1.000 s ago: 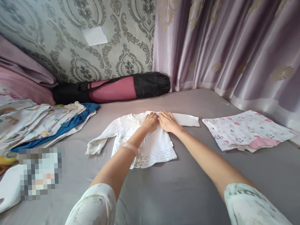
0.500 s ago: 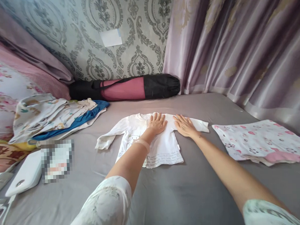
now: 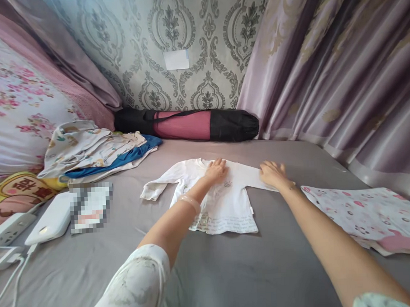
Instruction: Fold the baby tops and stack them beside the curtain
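A small white long-sleeved shirt (image 3: 233,209) lies spread out on the grey bed sheet, with a drawn print on its front and rows of lettering along the hem. My left hand (image 3: 216,171) rests flat on its upper chest, just below the neckline, fingers stretched out. Over the sleeve on the right side is my right hand (image 3: 273,173), its fingers loosely extended and slightly blurred, close to the cuff. Part of that cuff is hidden under the wrist. The opposite sleeve lies bent outward on the sheet.
A folded white and pink printed cloth (image 3: 370,209) lies at right. Several clothes (image 3: 89,151) are piled at left, near a white power bank (image 3: 51,219), a power strip (image 3: 13,229) and a blurred-out item (image 3: 92,208). A black and pink rolled bag (image 3: 183,126) lies along the wall.
My right hand has slid outward along the sleeve, from the shirt's armpit toward the cuff. My left hand stays on the chest. The view has shifted a little.
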{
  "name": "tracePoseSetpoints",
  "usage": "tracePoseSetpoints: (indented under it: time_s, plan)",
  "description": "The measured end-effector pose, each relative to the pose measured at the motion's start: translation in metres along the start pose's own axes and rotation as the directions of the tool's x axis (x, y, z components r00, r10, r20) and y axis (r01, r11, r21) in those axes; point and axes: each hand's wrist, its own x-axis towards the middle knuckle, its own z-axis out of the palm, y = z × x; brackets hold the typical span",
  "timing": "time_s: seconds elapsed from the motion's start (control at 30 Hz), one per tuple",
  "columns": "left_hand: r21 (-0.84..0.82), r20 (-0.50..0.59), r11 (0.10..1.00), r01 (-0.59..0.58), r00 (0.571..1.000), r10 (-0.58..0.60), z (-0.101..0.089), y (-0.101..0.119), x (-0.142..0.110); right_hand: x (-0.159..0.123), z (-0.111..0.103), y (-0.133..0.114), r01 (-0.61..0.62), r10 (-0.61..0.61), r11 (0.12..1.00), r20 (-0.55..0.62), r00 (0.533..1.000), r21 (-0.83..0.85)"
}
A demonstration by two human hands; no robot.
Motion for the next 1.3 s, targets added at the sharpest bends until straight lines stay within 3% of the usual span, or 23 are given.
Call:
tracePoseSetpoints:
  time_s: [0.03, 0.17, 0.27, 0.37, 0.57, 0.7, 0.83, 0.97, 1.03, 1.13, 1.3]
  plan:
    - [0.019, -0.047, 0.999, 0.037, 0.998, -0.036, -0.007, -0.010, -0.003, 0.006, -0.004, -0.013, 0.045, -0.043, 0.999, -0.071, 0.997, 0.027]
    - [0.067, -0.122, 0.966, 0.249, 0.963, -0.240, -0.030, -0.064, -0.015, 0.032, -0.007, -0.075, 0.197, -0.186, 0.965, -0.078, 0.979, 0.173]
    - [0.083, -0.101, 0.947, 0.310, 0.948, -0.302, -0.038, -0.102, -0.020, 0.046, -0.001, -0.108, 0.185, -0.181, 0.959, -0.040, 0.983, 0.213]
    - [0.085, -0.074, 0.943, 0.321, 0.946, -0.316, -0.040, -0.123, -0.017, 0.055, 0.005, -0.120, 0.128, -0.123, 0.967, -0.037, 0.992, 0.218]
    - [0.047, -0.034, 0.949, 0.311, 0.950, -0.310, -0.041, -0.124, 0.003, 0.066, 0.016, -0.119, 0.045, -0.041, 0.956, -0.020, 0.999, 0.291]
    - [0.040, -0.051, 0.953, 0.302, 0.953, -0.300, -0.035, -0.119, 0.004, 0.063, 0.028, -0.121, 0.056, -0.024, 0.948, -0.105, 0.994, 0.312]
    - [0.136, -0.152, 0.915, 0.379, 0.921, -0.359, -0.026, -0.109, -0.003, 0.056, 0.039, -0.123, 0.079, -0.015, 0.956, -0.220, 0.975, 0.284]
    - [0.133, -0.128, 0.883, 0.450, 0.891, -0.435, -0.040, -0.110, -0.010, 0.056, 0.036, -0.120, 0.068, -0.018, 0.961, -0.188, 0.982, 0.267]
    - [0.079, -0.117, 0.872, 0.483, 0.873, -0.473, -0.058, -0.124, -0.021, 0.058, 0.028, -0.119, 0.051, -0.013, 0.960, -0.140, 0.990, 0.275]
    - [-0.050, -0.140, 0.822, 0.567, 0.811, -0.568, -0.086, -0.158, -0.055, 0.056, 0.015, -0.128, 0.073, -0.034, 0.958, -0.144, 0.989, 0.278]
    - [-0.115, -0.048, 0.711, 0.694, 0.711, -0.701, -0.106, -0.201, -0.136, 0.037, 0.004, -0.185, 0.379, -0.335, 0.886, -0.198, 0.921, 0.267]
